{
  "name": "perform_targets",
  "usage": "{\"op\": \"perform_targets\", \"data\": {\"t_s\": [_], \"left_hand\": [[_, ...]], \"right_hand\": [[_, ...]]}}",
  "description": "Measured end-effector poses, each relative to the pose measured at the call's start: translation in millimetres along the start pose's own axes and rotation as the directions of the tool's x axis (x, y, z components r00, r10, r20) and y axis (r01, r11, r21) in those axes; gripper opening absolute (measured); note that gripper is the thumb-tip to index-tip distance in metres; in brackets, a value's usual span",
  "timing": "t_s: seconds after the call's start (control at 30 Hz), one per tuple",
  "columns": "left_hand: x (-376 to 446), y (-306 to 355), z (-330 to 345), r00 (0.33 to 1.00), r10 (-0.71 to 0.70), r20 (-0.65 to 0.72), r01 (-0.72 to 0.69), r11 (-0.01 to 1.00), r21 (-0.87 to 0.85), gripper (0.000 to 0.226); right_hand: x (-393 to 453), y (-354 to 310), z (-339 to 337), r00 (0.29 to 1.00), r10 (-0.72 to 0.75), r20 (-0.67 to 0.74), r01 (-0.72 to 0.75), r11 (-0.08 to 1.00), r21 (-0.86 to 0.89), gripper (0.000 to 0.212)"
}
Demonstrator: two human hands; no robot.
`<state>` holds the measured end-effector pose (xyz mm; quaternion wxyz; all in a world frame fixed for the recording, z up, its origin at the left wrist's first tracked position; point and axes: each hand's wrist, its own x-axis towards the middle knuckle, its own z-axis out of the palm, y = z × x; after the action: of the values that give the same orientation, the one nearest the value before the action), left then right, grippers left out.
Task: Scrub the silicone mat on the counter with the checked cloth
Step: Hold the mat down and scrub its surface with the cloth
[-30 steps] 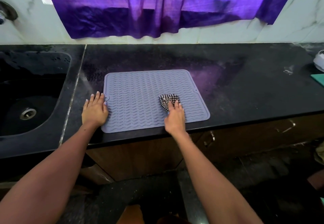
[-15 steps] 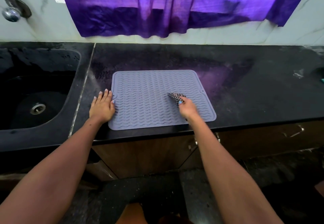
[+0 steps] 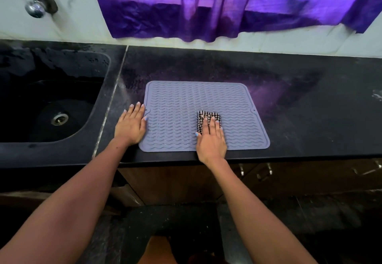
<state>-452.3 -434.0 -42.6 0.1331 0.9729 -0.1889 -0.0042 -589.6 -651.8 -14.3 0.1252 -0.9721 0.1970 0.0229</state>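
Note:
A grey-blue silicone mat with wavy ridges lies flat near the front edge of the black counter. A small folded black-and-white checked cloth sits on the mat's right half. My right hand lies flat on the cloth with straight fingers, pressing it onto the mat and covering its near part. My left hand rests flat on the counter at the mat's left edge, its thumb on the mat's rim.
A black sink with a metal drain is set into the counter at the left, under a tap on the wall. A purple curtain hangs over the back wall. Cabinet fronts with metal handles lie below the counter.
My right hand went from holding the bunched cloth lifted at an angle to lying flat on it, slightly nearer the mat's middle. The left hand stays at the mat's left edge.

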Motion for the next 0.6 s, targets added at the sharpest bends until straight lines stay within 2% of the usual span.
{"op": "perform_targets", "data": {"t_s": [0.27,0.37,0.43,0.47,0.53,0.6], "left_hand": [[-1.8,1.5,0.0,1.000,-0.010,-0.001,0.010,1.000,0.006,0.068],[-5.5,2.1,-0.3,1.000,-0.016,-0.010,0.016,1.000,0.009,0.063],[-8.5,4.0,-0.7,0.999,-0.026,-0.027,0.026,1.000,-0.007,0.062],[-10.1,5.0,-1.2,0.999,-0.033,-0.036,0.032,0.999,-0.020,0.064],[-11.9,6.0,-2.5,0.998,-0.042,-0.050,0.041,0.999,-0.036,0.066],[-12.3,6.4,-2.9,0.997,-0.047,-0.061,0.045,0.998,-0.043,0.065]], "right_hand": [[9.2,3.3,-4.7,0.999,-0.033,-0.038,0.034,0.999,0.026,0.053],[13.8,2.4,-19.8,0.995,0.081,-0.058,-0.060,0.949,0.309,0.049],[20.4,-0.6,-33.5,0.976,0.217,-0.023,-0.169,0.821,0.545,0.042],[21.7,-5.6,-38.5,0.968,0.250,-0.019,-0.189,0.777,0.600,0.041],[14.4,-21.8,-41.3,0.973,0.228,-0.049,-0.154,0.786,0.598,0.042],[-3.2,-41.5,-32.5,0.990,0.105,-0.090,-0.042,0.851,0.524,0.047]]}}
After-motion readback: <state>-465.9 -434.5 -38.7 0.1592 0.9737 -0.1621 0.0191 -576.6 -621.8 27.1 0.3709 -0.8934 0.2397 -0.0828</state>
